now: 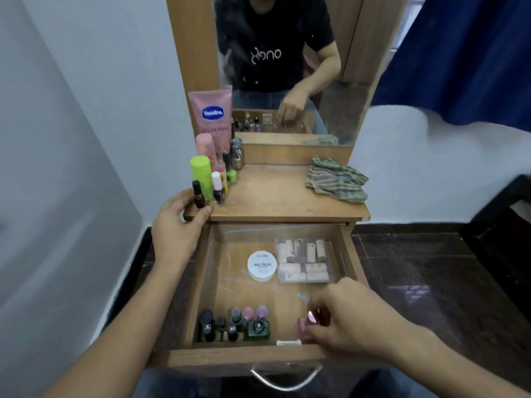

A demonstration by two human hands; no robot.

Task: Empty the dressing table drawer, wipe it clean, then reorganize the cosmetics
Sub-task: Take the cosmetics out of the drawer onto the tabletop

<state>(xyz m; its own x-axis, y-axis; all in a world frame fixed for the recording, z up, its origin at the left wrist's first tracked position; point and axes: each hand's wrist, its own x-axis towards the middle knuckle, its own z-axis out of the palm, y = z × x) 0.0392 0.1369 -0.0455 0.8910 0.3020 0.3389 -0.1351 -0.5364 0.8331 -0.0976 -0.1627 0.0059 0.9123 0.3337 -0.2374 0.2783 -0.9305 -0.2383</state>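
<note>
The wooden drawer (244, 359) is pulled open below the dressing table top (275, 196). My left hand (178, 228) grips a dark red nail polish bottle (198, 196) at the top's front left corner. My right hand (344, 320) pinches a small pink bottle (305, 323) inside the drawer at the front right. Several nail polish bottles (234, 324) stand in a row along the drawer's front left. A white nail polish remover tub (262, 265) and a clear box of small pale tubes (304, 261) lie towards the back.
A striped green cloth (334, 179) lies on the right of the table top. A pink Vaseline tube (212, 119), a green-capped bottle (201, 173) and other small bottles crowd the left. A mirror (287, 67) stands behind; a dark frame (500, 202) at right.
</note>
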